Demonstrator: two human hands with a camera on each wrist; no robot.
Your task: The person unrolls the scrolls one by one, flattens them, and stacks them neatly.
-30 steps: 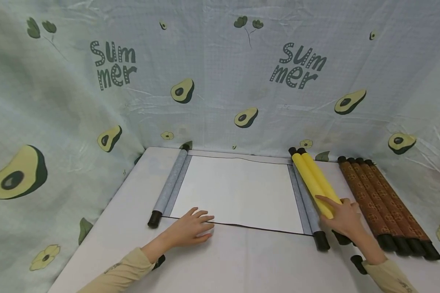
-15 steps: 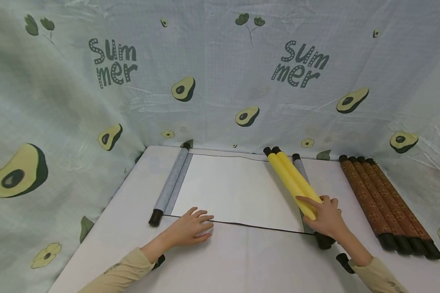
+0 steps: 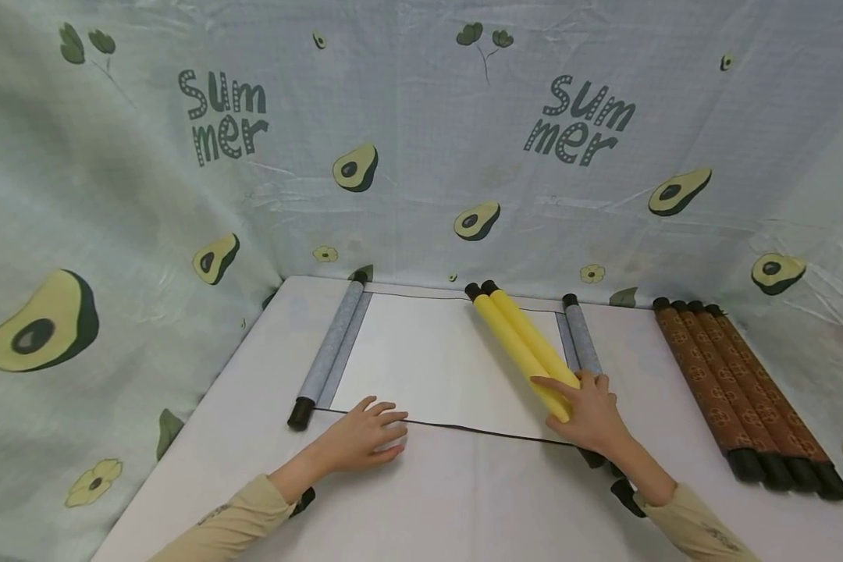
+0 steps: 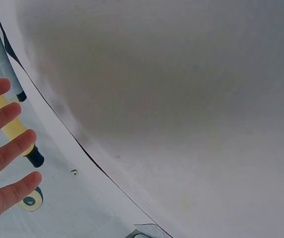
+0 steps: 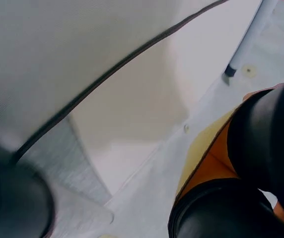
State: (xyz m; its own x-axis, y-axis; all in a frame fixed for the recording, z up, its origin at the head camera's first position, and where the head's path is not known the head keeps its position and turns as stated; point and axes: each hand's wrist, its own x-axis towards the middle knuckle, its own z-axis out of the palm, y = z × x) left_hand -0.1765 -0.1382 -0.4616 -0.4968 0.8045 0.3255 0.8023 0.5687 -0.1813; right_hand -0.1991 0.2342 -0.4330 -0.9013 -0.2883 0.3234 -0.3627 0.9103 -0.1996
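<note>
My right hand (image 3: pixel 590 414) grips the near part of a yellow scroll (image 3: pixel 527 343), rolled up on two rods with black end knobs. The scroll slants above the right part of an unrolled scroll's white sheet (image 3: pixel 421 359). That sheet lies flat between a left grey roller (image 3: pixel 329 343) and a right grey roller (image 3: pixel 581 336), partly hidden by the hand and yellow scroll. In the right wrist view, large black knobs (image 5: pixel 226 213) cap the yellow scroll (image 5: pixel 201 144). By the sheet's near edge is my left hand (image 3: pixel 365 437), fingers spread; it holds nothing in the left wrist view.
Several brown patterned scrolls (image 3: pixel 738 382) lie side by side at the right of the white table (image 3: pixel 449 499). A pale cloth (image 3: pixel 421 117) printed with avocados hangs behind the table and at both sides.
My right hand has carried the yellow scroll leftward, from beside the right grey roller to above the white sheet. My left hand has stayed nearly still.
</note>
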